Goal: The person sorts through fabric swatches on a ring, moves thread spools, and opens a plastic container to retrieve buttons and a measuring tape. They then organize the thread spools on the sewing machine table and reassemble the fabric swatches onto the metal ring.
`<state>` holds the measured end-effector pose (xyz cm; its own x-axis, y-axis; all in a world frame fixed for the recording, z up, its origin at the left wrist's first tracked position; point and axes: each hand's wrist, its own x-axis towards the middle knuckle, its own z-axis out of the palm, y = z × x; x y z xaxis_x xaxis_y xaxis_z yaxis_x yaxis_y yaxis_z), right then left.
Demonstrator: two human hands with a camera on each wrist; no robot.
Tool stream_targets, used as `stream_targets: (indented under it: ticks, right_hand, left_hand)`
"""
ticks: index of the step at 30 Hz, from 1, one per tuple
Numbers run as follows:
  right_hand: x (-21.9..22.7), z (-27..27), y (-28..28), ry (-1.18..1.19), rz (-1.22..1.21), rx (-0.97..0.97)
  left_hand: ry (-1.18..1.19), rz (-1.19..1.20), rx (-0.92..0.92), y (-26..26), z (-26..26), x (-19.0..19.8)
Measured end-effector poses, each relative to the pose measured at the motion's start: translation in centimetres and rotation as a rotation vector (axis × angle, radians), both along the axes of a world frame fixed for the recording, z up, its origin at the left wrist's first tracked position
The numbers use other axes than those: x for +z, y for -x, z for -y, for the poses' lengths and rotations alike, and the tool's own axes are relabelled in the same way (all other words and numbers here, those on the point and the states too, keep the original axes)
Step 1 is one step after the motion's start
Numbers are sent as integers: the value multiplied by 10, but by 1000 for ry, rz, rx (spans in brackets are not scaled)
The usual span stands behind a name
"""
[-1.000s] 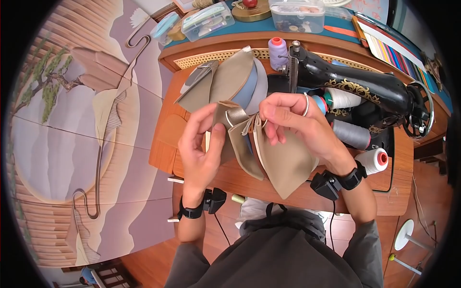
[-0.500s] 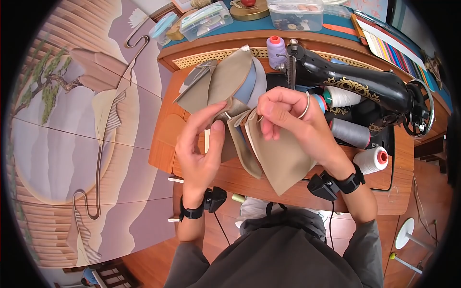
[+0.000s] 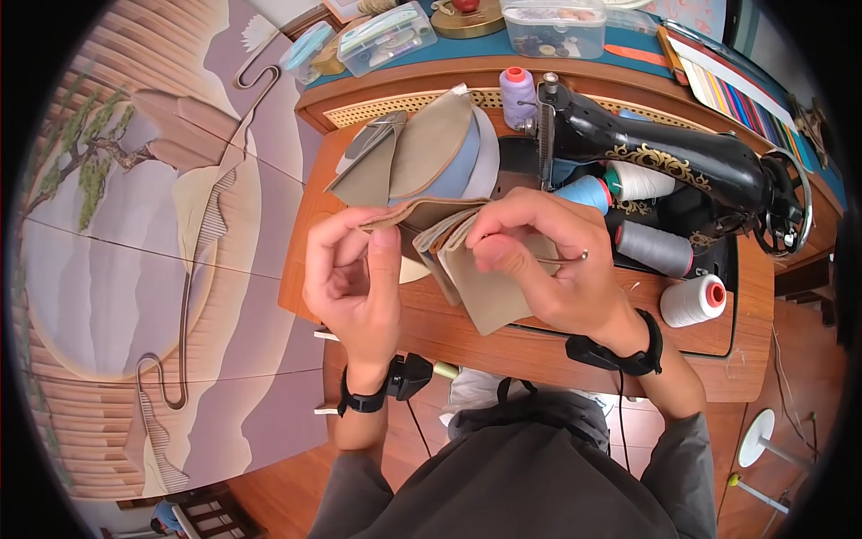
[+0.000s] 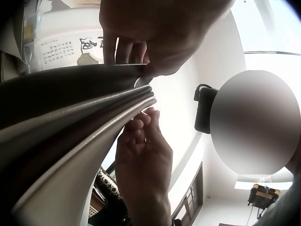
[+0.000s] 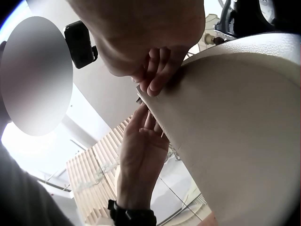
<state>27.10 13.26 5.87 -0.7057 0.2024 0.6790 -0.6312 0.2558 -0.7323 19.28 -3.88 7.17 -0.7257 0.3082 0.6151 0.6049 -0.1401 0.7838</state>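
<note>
Several stacked leather-like pieces in beige, grey and brown [image 3: 494, 292] hang between the hands above the wooden table. The left hand [image 3: 359, 278] pinches the folded edge of the outermost piece [image 3: 422, 212] between thumb and fingers. At the top edges of the other layers, the right hand [image 3: 561, 265] pinches with thumb and forefinger; a ring shows on one finger. In the left wrist view the layers [image 4: 70, 136] fan out, their edges meeting near both hands' fingertips. A broad pale panel [image 5: 235, 127] fills the right wrist view and hides part of the right fingers.
Behind the hands lie more cut pieces [image 3: 431, 148] on the table [image 3: 709, 377]. A black sewing machine [image 3: 655, 153] stands at the right, with thread cones [image 3: 693, 301] beside it. Plastic boxes [image 3: 386, 40] line the back shelf; a patterned panel [image 3: 251, 314] is at the left.
The left hand has turned and moved slightly left, drawing the outer piece's edge out straighter. The right hand has shifted slightly down, and the hanging layers have swung left and up.
</note>
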Motion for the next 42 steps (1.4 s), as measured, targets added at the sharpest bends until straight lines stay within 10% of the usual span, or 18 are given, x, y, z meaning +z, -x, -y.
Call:
stream_targets:
  ticks: [5, 11, 23, 29, 42]
  right_hand:
    - [14, -4, -8, 475, 335, 324]
    - [19, -22, -5, 494, 496, 425]
    - [2, -2, 1, 498, 248, 304]
    - [-3, -3, 4, 543, 191, 402]
    - [-21, -6, 19, 687, 212, 523]
  left_hand:
    - [135, -382, 137, 9, 0, -4]
    - [273, -635, -29, 25, 13, -4]
    - [123, -35, 121, -16, -8, -9]
    - [77, -84, -188, -18, -9, -17]
    - [288, -258, -134, -17, -21, -47]
